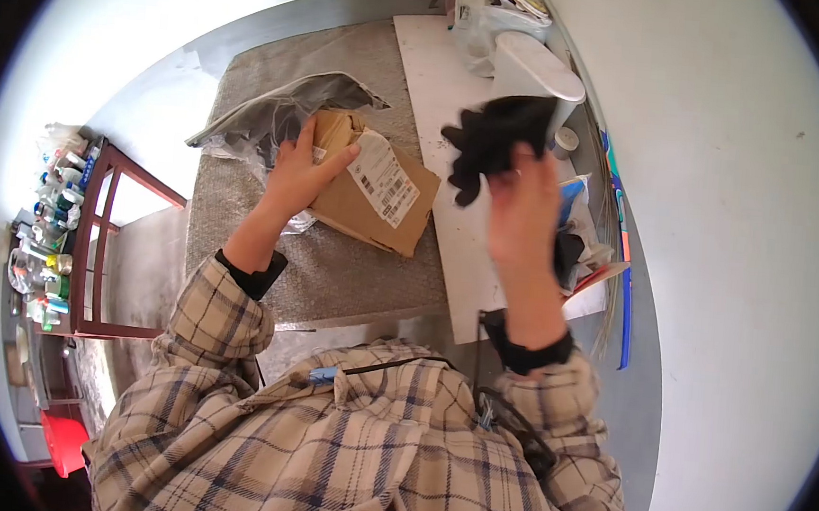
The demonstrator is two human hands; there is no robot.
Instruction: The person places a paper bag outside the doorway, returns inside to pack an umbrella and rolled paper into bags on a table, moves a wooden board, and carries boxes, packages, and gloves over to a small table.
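A brown cardboard box (342, 199) with a white printed label (386, 180) lies tilted on the grey covered table. My left hand (303, 174) grips its left end, thumb over the top by the label and fingers at the far edge. Behind those fingers spreads a crumpled grey plastic bag (282, 104). Raised over the white board to the right, my right hand (524, 211) pinches a black glove (503, 139), which is blurred by motion, its fingers dangling to the left.
Along the wall at right stand a white bin (536, 70), a small white roll (565, 141) and packets (575, 196). A clear plastic bag (478, 28) sits at the back. To the left are a dark red wooden frame (98, 234), several bottles (56, 221) and a red stool (64, 445).
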